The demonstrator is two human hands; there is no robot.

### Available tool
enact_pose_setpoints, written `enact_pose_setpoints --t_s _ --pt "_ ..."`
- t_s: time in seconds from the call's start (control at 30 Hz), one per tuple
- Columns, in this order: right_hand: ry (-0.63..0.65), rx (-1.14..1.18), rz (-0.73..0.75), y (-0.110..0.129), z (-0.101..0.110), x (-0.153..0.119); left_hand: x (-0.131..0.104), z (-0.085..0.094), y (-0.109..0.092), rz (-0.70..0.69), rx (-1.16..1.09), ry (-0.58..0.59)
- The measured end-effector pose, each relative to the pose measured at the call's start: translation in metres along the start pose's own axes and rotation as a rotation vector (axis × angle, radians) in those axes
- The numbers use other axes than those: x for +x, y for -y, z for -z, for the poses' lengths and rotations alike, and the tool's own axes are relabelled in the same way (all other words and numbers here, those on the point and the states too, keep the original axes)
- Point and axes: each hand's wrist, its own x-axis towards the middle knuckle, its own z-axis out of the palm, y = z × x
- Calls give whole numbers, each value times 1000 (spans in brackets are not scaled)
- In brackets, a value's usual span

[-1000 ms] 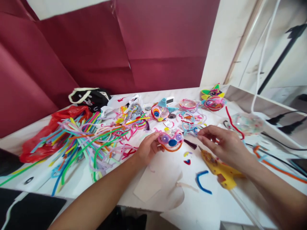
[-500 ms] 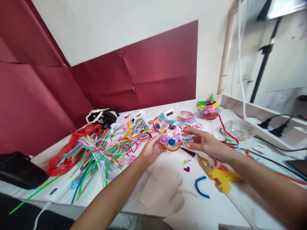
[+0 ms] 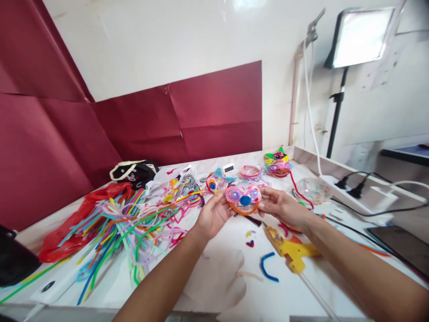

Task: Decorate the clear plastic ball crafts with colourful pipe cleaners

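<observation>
A clear round craft piece [image 3: 246, 201] has a pink rim, two purple eyes, a blue nose and an orange curve below. My left hand [image 3: 214, 213] grips its left side, and my right hand [image 3: 283, 206] holds its right edge. Both hands raise it a little above the white table [image 3: 214, 277]. Below and to the right lies a yellow glue gun [image 3: 295, 250], beside a curved blue pipe cleaner [image 3: 266, 268] and a small red and blue heart [image 3: 250, 243].
Colourful pipe cleaners [image 3: 124, 228] spread over a red bag [image 3: 53, 243] at the left. Other decorated pieces [image 3: 279, 167] stand at the back. A power strip [image 3: 355, 197], black cables and a phone [image 3: 398, 246] are on the right, near a lit lamp [image 3: 360, 38].
My right hand, which was apart from the craft piece, has closed on its right side. The view has shifted up and to the right, showing more of the lamp and phone.
</observation>
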Motion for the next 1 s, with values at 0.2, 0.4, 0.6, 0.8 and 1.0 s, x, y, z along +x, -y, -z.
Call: enact_pose_setpoints --t_s 0.2,0.4,0.6,0.8,1.0 --pt "42 91 -35 -4 0 -1 -7 5 5 -84 -24 63" --pt "4 129 -24 -5 0 -2 -9 9 15 -102 43 107" --pt "-15 130 -3 -8 3 0 -10 10 21 -119 227 103" --pt "-26 120 -10 -12 6 -1 -11 12 25 -129 333 91" --pt "-61 137 -66 -17 3 1 -10 15 27 -144 371 44"
